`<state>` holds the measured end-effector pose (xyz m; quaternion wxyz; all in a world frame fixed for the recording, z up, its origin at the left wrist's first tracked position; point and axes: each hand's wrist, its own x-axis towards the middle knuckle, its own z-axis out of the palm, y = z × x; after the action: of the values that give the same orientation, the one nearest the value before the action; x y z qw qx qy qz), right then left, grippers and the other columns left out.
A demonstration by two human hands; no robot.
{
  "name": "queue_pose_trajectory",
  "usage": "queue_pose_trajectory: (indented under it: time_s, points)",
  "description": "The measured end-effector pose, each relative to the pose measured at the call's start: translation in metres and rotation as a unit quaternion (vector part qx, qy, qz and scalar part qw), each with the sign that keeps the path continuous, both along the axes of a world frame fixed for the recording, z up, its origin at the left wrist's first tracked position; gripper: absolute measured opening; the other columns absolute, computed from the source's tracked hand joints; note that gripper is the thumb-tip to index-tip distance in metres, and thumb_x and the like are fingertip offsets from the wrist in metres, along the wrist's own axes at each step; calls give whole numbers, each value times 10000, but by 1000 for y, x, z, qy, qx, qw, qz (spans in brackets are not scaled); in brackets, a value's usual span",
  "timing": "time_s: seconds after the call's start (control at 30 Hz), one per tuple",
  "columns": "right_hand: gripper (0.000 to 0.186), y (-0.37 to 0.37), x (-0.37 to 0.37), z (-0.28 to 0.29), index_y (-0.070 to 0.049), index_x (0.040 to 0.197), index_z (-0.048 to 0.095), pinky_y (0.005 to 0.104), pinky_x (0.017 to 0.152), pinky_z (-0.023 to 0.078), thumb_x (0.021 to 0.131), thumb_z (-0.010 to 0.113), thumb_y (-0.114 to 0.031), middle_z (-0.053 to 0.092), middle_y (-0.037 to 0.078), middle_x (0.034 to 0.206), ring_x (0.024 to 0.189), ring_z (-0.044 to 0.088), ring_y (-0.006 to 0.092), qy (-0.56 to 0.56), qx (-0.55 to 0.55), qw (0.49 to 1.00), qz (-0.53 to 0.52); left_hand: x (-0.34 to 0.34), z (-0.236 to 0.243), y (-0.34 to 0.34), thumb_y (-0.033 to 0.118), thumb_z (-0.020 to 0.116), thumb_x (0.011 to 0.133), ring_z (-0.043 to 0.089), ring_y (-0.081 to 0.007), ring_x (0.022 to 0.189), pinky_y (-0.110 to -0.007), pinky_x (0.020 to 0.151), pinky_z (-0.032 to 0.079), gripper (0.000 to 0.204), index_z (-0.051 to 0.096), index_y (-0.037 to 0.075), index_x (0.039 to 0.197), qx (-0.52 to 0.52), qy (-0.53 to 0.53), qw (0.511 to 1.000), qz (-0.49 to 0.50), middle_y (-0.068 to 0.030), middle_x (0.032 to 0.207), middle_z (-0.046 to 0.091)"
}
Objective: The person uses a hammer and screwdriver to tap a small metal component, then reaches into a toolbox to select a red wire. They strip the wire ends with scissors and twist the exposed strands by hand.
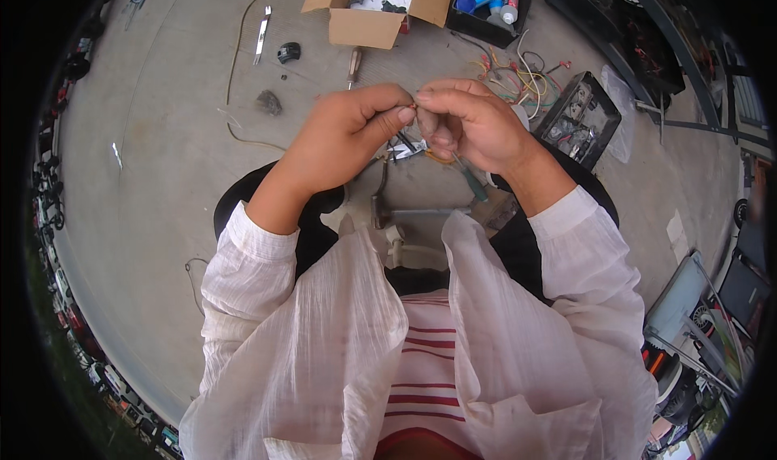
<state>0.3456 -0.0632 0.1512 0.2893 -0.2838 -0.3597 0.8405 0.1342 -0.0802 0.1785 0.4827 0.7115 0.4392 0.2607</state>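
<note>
a: where is the small coppery piece (414, 106)?

b: between the hands, where the fingertips of the left hand (344, 132) and the right hand (473, 120) meet. neither hand is nearer; it sits at both.

a: how do they hold it?

b: the left thumb and forefinger look pinched closed on it. the right thumb and forefinger look closed on it from the other side, the other right fingers curled loosely below.

a: and its long axis?

b: i can't tell; it is too small, and fingertips cover most of it. the two pinches face each other across the body, left to right.

a: just outside the hands?

b: under the right hand, toward the body, a green-handled tool (473, 182) slants, its handle end down and to the right.

a: farther out?

b: beyond the left hand, a brown-handled tool (354, 63) points its handle away from the body. beyond the right hand, a tangle of wires (518, 78) lies on the floor (170, 136), an open black case (607, 139) beside it.
</note>
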Motion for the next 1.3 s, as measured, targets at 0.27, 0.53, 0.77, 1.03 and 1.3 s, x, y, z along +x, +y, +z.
queue_pose_trajectory:
  time_s: [0.27, 0.53, 0.77, 1.03, 1.3]
  points:
    - [369, 31, 46, -167, 29, 900, 661, 387, 746, 499, 919, 564, -326, 656, 185, 865, 803, 624, 312, -538, 271, 793, 89, -18, 11, 8, 205, 566, 985, 435, -34, 638, -197, 570, 367, 167, 648, 62, 1015, -134, -101, 971, 171, 28, 781, 583]
    - [349, -67, 29, -351, -48, 1174, 618, 463, 910, 511, 875, 600, -228, 624, 232, 1170, 1078, 622, 379, -737, 77, 662, 115, -41, -9, 16, 200, 534, 991, 493, -66, 724, -222, 667, 411, 224, 681, 43, 1057, -146, -120, 952, 239, -13, 861, 635]
    - [358, -57, 63, -393, -12, 1134, 574, 496, 865, 509, 842, 652, -203, 594, 250, 1167, 1035, 605, 439, -692, 77, 697, 174, -42, -20, 37, 231, 488, 1019, 571, -94, 765, -225, 623, 454, 262, 633, 32, 1107, -235, -91, 935, 249, -37, 857, 622]
    - [139, -30, 35, -362, -65, 1000, 587, 443, 840, 505, 879, 521, -84, 540, 144, 1107, 976, 582, 341, -747, 309, 589, -8, -40, -23, 44, 246, 479, 1025, 573, -86, 761, -218, 602, 453, 279, 628, 34, 1130, -242, -63, 934, 255, -22, 832, 601]
    - [190, -29, 4, -403, -64, 1020, 613, 399, 869, 487, 889, 509, -153, 600, 95, 1052, 1027, 554, 280, -674, 471, 550, 144, -45, -18, 45, 248, 475, 1026, 586, -92, 796, -216, 607, 469, 285, 631, 40, 1142, -242, -68, 924, 288, -16, 842, 599]
